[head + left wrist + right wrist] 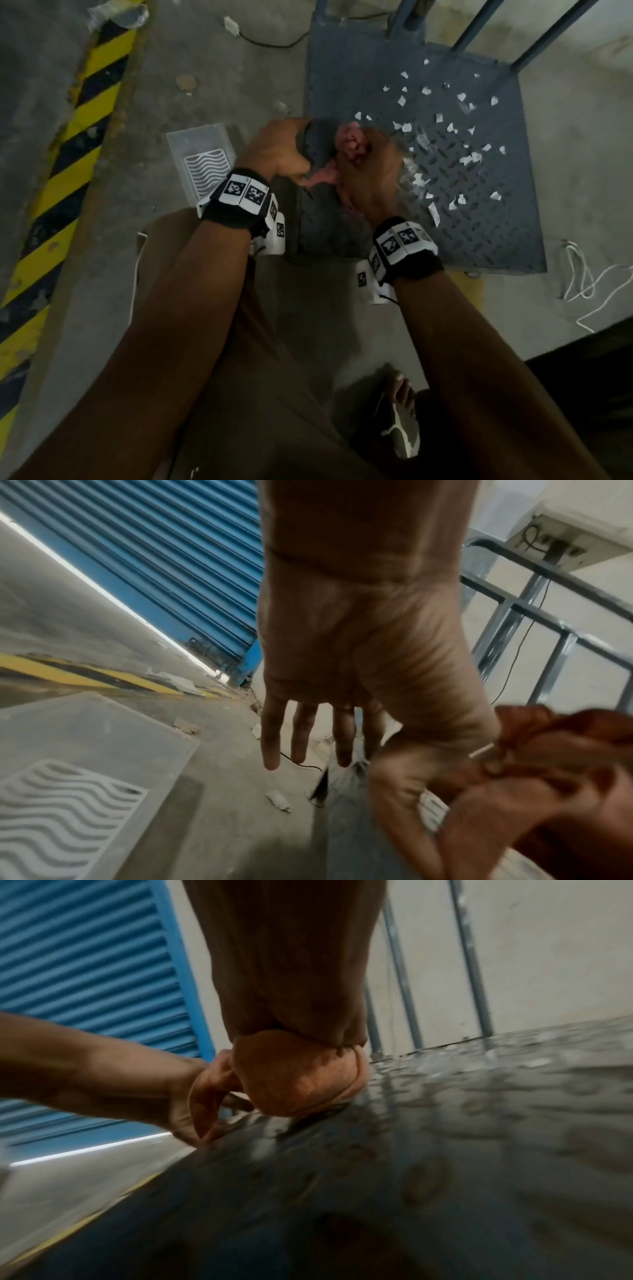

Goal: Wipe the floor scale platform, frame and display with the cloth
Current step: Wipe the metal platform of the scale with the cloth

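Note:
The grey diamond-plate scale platform [479, 212] lies on the floor, littered with several white paper scraps [462, 161]. My right hand [366, 171] grips a bunched pink cloth [349, 140] and presses it on the platform near its left edge. In the right wrist view that hand [298, 1074] bears down on the plate [445, 1150]. My left hand [281, 150] rests at the platform's left edge, its fingers [304, 731] straight and its thumb beside a loose tail of the cloth [565, 729]. The grey frame rails [534, 607] rise behind, with a white display box [575, 531] on a post.
A clear plastic tray [202, 157] with a wavy insert lies left of the platform. A yellow-black hazard stripe [68, 144] runs along the far left. A white cord [589, 281] lies right of the platform. My sandalled foot [400, 428] is below. A blue roller shutter [154, 561] stands behind.

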